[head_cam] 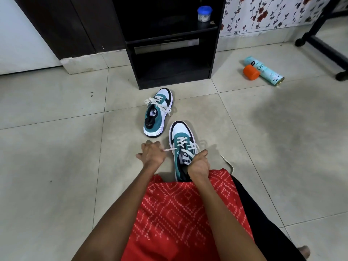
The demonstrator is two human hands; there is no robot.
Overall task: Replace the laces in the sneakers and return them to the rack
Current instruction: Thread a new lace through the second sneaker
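Your left hand pinches one end of the lace in curled fingers, holding it taut to the left of the near sneaker. Your right hand has its fingers curled round the lace at that sneaker's right side, just beside the tongue. A loose end lies on the tiles to the right. The sneaker's heel is under your red garment. The far sneaker, laced, stands between the near one and the dark rack. A jar sits on the rack's shelf. A spray can and an orange cap lie touching, well to the right.
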